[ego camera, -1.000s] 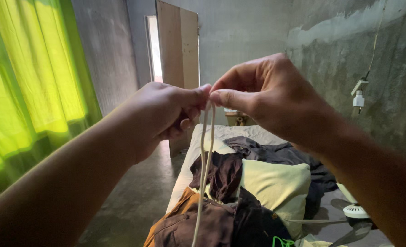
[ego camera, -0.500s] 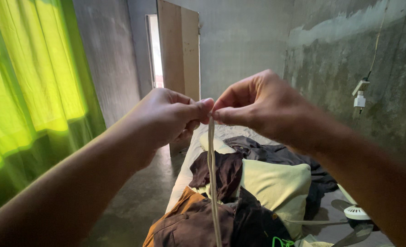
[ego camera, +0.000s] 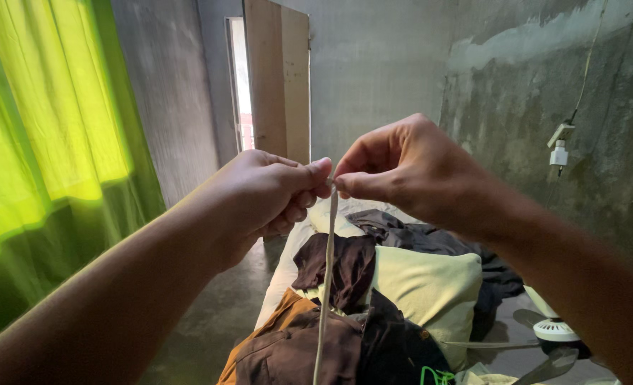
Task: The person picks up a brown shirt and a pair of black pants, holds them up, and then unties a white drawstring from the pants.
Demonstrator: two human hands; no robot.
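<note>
Pale cream cord (ego camera: 326, 285) hangs straight down the middle of the view, and both hands have it pinched at the top. The left hand (ego camera: 263, 196) comes in from the near left, knuckles curled, thumb and fingertips closed tight on the upper end of the cord. The right hand (ego camera: 402, 167) meets it from the right, thumb and forefinger nipped narrow on the same spot, so the two sets of fingertips are touching or very nearly so. Whether the cord is knotted or looped between them I cannot tell; the fingers hide it.

Below the hands the cord drops in front of a heap of clothing: a dark brown garment (ego camera: 341, 267) draped over a pale yellow pillow (ego camera: 423, 289), a rust-orange and brown piece (ego camera: 288, 346) nearer the camera, and dark grey cloth (ego camera: 420, 235) lying farther back. All of it lies on a bed with a light sheet (ego camera: 284, 267).

Off to the left, a bright green curtain (ego camera: 45, 142) glows with daylight. At the far end a wooden door (ego camera: 277, 78) stands beside a narrow bright opening. On the right, a rough grey wall (ego camera: 544, 93) carries a white plug adapter (ego camera: 559, 150) on a thin cable, and a white fan (ego camera: 555, 329) sits low at the near right, just beside the bed.
</note>
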